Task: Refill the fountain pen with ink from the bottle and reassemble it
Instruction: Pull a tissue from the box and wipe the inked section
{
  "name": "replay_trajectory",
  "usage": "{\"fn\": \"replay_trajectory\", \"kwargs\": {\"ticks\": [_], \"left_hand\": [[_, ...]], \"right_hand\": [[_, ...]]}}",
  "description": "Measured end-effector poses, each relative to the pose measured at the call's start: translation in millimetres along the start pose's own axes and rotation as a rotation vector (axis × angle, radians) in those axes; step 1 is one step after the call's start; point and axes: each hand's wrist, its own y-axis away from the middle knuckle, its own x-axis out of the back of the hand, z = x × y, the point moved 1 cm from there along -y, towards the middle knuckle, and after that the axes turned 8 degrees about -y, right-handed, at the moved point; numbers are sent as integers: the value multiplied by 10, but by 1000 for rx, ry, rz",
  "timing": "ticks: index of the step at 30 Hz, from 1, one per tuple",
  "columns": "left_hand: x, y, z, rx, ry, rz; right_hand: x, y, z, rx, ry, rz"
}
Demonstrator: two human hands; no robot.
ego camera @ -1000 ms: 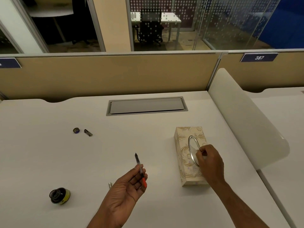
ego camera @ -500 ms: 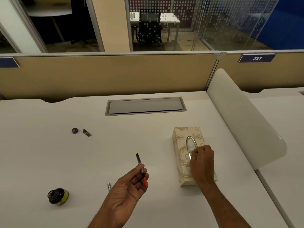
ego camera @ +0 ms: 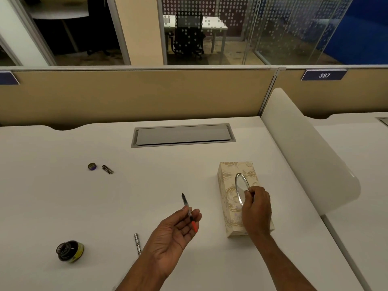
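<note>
Left hand (ego camera: 176,229): we pinch the pen section (ego camera: 188,210), nib up.
Right hand (ego camera: 256,208): our fingertips at the tissue box (ego camera: 231,198) slot (contents unclear).
Ink bottle (ego camera: 70,250): open, near left.

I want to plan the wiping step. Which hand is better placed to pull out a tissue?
The right hand: its fingers are at the oval opening of the cream patterned tissue box. The left hand holds the nib section with the orange-ended converter.

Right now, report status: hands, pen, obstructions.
Left hand holding pen section, nib up. Right hand at tissue box opening. Ink bottle open, barrel on desk. Nothing in the way.
</note>
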Motion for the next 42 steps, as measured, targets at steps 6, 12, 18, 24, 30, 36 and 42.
{"fn": "replay_trajectory", "kwargs": {"ticks": [6, 12, 18, 24, 30, 36, 42], "left_hand": [[-158, -352, -196, 21, -45, -7], [-371, -628, -398, 20, -40, -10], [-562, -784, -512, -21, -85, -45], [-621, -829, -554, -175, -299, -48], [-660, -830, -577, -192, -374, -25], [-649, -871, -544, -175, -400, -28], [-645, -932, -584, -184, -469, -7]], "right_hand": [[0, 3, 16, 4, -30, 8], [-55, -19, 52, 62, 94, -30], [-58, -9, 66, 59, 116, -6], [-40, -14, 63, 58, 115, -6], [-30, -9, 71, 19, 76, -7], [1, 20, 30, 31, 7, 18], [17, 50, 3, 101, -104, 31]]}}
